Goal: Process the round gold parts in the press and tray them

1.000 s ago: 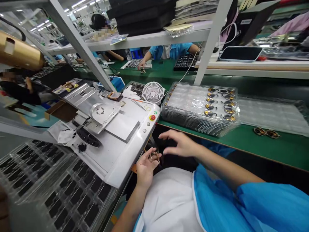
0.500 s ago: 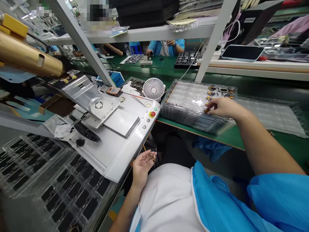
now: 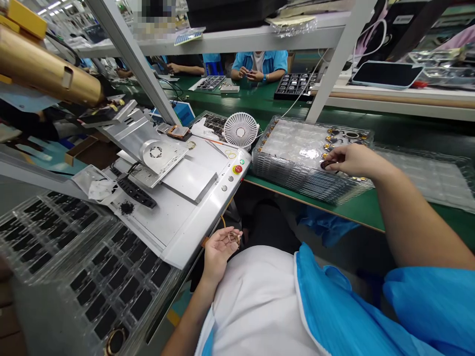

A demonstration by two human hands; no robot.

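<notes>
My left hand (image 3: 217,252) is held low in front of my shirt, palm up. Its curled fingers hold gold-coloured metal rings (image 3: 233,237), which look like watch case rings; how many is unclear. Out to the right, my right hand (image 3: 354,160) reaches over a stack of clear plastic trays (image 3: 289,173). Thumb and fingers pinch a dark round ring (image 3: 327,164) at the top tray's surface. Beside those fingers, more dark ring parts with amber bits (image 3: 334,132) sit in the tray's right-hand pockets. The fingers partly cover the pinched ring.
A white machine bed with a red stop button (image 3: 238,169) stands left of centre, below a brass-coloured cylinder (image 3: 48,69). A small white fan (image 3: 240,129) is behind it. Trays of black parts (image 3: 115,291) lie lower left. A co-worker (image 3: 260,66) sits across the green bench.
The view has shifted slightly. My right hand now shows a dark ring between its fingertips at the tray. My left hand keeps its rings. The co-worker's hands have come together.
</notes>
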